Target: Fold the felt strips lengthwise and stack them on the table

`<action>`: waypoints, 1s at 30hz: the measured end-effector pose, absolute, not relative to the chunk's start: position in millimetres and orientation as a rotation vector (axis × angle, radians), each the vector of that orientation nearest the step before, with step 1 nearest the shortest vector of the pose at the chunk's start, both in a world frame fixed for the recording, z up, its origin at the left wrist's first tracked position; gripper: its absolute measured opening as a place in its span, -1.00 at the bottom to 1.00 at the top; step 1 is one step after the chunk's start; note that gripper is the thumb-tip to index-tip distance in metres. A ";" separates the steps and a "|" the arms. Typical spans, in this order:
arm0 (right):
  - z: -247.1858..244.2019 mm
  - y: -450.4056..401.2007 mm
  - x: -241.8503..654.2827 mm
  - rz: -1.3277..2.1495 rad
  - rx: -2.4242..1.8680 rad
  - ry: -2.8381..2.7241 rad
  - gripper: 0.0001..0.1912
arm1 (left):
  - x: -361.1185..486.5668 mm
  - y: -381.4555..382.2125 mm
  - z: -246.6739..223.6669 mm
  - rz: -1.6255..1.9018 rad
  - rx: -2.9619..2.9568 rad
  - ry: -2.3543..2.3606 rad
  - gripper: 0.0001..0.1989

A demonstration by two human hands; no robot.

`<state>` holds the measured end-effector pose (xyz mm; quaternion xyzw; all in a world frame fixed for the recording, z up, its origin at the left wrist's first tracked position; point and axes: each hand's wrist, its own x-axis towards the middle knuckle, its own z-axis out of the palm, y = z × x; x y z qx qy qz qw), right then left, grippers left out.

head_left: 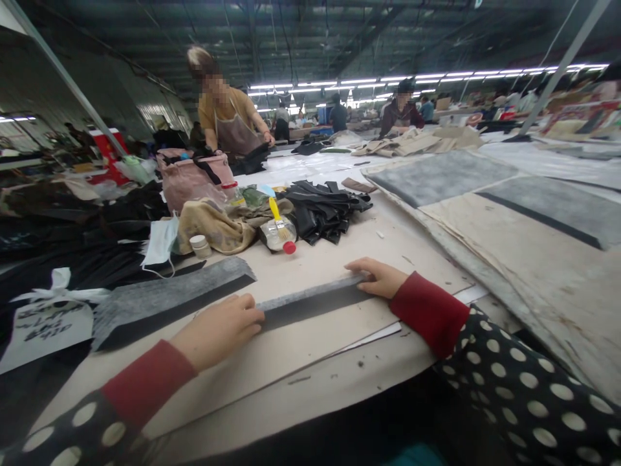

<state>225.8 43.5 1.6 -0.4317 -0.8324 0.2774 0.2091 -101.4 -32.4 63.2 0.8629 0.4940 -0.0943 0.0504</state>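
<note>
A narrow fabric strip point(310, 306), black with a grey band along its far edge, lies across the pale table covering in front of me. My left hand point(226, 330) is closed at the strip's left end, its fingertips bent over the fabric. At the right end, my right hand point(381, 277) has its thumb and forefinger at the far edge, closed on the strip. Its other fingers are mostly hidden. Left of the strip rests a wider grey piece with a black border point(179, 298), close to my left hand but apart from the strip.
Beyond the strip stand a bottle point(277, 234) with a yellow brush point(276, 217), a small jar point(200, 246) and piled black strips point(325, 207). A face mask point(161, 243) hangs by a brown cloth. Grey panels point(451, 171) lie right. A co-worker point(233, 116) stands across the table.
</note>
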 end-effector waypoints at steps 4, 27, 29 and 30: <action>1.5 43.3 226.6 0.802 -1.204 -2.303 -0.49 | -92.6 -24.6 71.7 -0.418 2.674 1.423 -0.75; 10.2 47.2 228.0 1.640 -1.167 -1.003 -0.65 | 58.6 12.5 4.4 0.514 2.665 0.999 -0.83; 13.8 44.7 227.0 1.621 -1.170 -0.959 -0.68 | 59.3 12.3 4.1 0.528 2.661 0.990 -0.82; 14.3 44.3 227.3 1.596 -1.174 -0.975 -0.68 | 59.7 12.2 3.9 0.533 2.660 0.988 -0.81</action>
